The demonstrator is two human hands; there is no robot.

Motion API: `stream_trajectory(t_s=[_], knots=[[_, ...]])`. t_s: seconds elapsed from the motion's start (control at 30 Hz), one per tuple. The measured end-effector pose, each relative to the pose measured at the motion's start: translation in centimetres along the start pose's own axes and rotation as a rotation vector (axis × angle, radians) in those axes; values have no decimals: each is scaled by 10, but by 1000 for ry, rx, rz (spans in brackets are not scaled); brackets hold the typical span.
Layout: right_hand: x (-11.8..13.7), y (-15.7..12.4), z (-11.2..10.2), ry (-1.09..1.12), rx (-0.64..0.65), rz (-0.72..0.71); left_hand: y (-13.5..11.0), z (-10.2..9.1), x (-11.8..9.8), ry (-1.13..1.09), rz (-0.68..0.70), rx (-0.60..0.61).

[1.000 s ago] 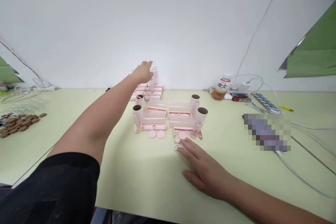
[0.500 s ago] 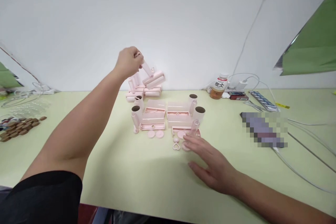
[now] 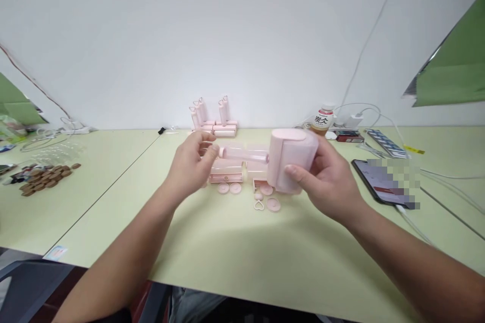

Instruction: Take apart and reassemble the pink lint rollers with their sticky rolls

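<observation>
My right hand [image 3: 329,176] grips a rounded pink case of a lint roller [image 3: 290,161], thumb on the near face and fingers behind. From its left side a slim translucent pink handle [image 3: 244,155] points toward my left hand [image 3: 195,164]. The left fingers are closed around the far end of that handle. Whether the handle is locked into the case I cannot tell. Under both hands lie an open pink case half [image 3: 226,177], pink discs [image 3: 235,188] and a heart-shaped loop piece [image 3: 258,204]. Hands and case hide parts behind them.
Several finished-looking pink rollers [image 3: 224,131] with upright handles stand against the wall. To the right are a drink bottle [image 3: 322,118], a charging phone [image 3: 382,184] and cables. A heap of brown pieces [image 3: 49,179] lies at left.
My left hand has come down from the stack by the wall, bringing the lint roller nearer. My right hand has risen off the tabletop parts and now holds the roller's case.
</observation>
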State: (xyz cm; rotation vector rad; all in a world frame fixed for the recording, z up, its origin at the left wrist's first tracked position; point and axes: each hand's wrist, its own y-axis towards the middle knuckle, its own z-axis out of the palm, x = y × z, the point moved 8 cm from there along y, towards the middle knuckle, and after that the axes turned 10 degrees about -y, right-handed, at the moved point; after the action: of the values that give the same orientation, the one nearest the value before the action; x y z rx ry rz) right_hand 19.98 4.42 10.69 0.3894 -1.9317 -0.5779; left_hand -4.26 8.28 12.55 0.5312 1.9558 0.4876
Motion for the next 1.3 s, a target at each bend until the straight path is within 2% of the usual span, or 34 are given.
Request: stream_trajectory(t_s=[0.07, 0.13, 0.2, 0.27, 0.33, 0.4, 0.47, 0.5, 0.57, 0.6, 0.7, 0.8, 0.93, 1.03, 1.17, 1.3], knots=[[-8, -11, 12, -26, 53, 37, -13, 19, -18, 286, 216, 96], [-12, -22, 25, -36, 130, 52, -27, 50, -27, 412, 334, 304], [-13, -30, 30, -48, 188, 41, -38, 74, -24, 420, 322, 494], [-14, -33, 19, -79, 177, 38, -43, 81, -16, 400, 279, 552], [-18, -28, -8, -109, 76, 62, -41, 74, -5, 386, 219, 493], [-29, -17, -46, -157, -104, 105, -36, 58, 8, 334, 125, 373], [-48, -6, -81, -360, -241, 210, -34, 45, 20, 188, 20, 264], [-65, -1, -90, -505, -212, 309, -33, 42, 24, 92, -28, 226], [-106, 5, -97, -744, -64, 536, -34, 41, 30, -104, -109, 194], [-126, 6, -94, -787, 35, 611, -34, 43, 32, -190, -145, 189], [-169, 8, -84, -833, 148, 687, -35, 49, 36, -370, -240, 182], [-191, 16, -67, -859, 229, 672, -35, 50, 41, -425, -294, 161], [-200, 34, -51, -816, 209, 653, -32, 37, 41, -415, -263, 67], [-205, 41, -38, -705, 193, 650, -31, 24, 42, -446, -290, -32], [-206, 40, -22, -551, 125, 626, -29, 4, 44, -535, -308, -141], [-201, 35, -11, -489, 60, 571, -26, -12, 47, -655, -290, -214]])
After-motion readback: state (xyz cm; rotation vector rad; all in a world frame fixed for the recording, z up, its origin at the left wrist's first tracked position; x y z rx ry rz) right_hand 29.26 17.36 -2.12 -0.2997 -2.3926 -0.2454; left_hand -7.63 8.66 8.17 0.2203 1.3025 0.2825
